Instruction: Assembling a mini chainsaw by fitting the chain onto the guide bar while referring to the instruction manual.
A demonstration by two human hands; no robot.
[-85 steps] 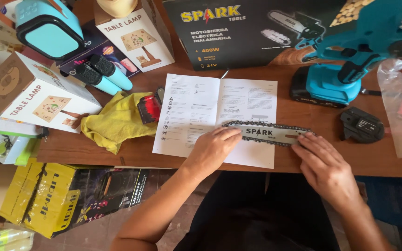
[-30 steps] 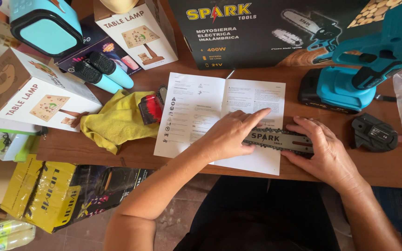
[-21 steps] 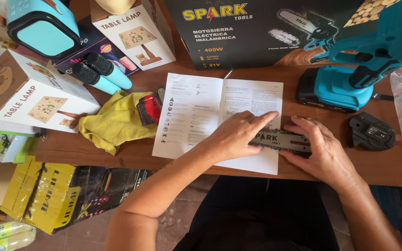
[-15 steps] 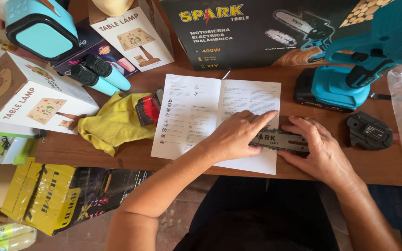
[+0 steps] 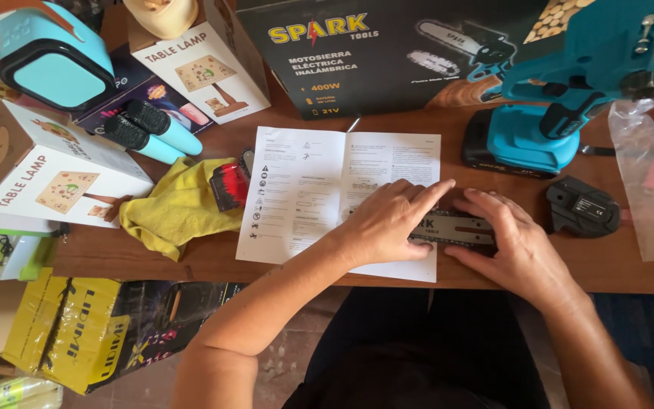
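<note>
A short grey chainsaw guide bar with its chain (image 5: 456, 227) lies on the right page of an open white instruction booklet (image 5: 304, 189) on the brown wooden table (image 5: 615, 265). My left hand (image 5: 387, 223) lies flat over the bar's left end, index finger stretched toward the right. My right hand (image 5: 505, 242) cups the bar's right end from the near side. Both hands press on the bar and hide much of it.
A blue cordless mini chainsaw body (image 5: 562, 113) stands at the back right, beside a black cover piece (image 5: 583, 206) and a clear plastic bag (image 5: 652, 182). A dark product box (image 5: 387, 53) stands behind. A yellow cloth (image 5: 175, 212), white lamp boxes (image 5: 39, 170) and two microphones (image 5: 149, 130) lie left.
The bar was held near the table's front edge with hands at its ends; since then my left hand has slid over its left half and both hands have closed in on it.
</note>
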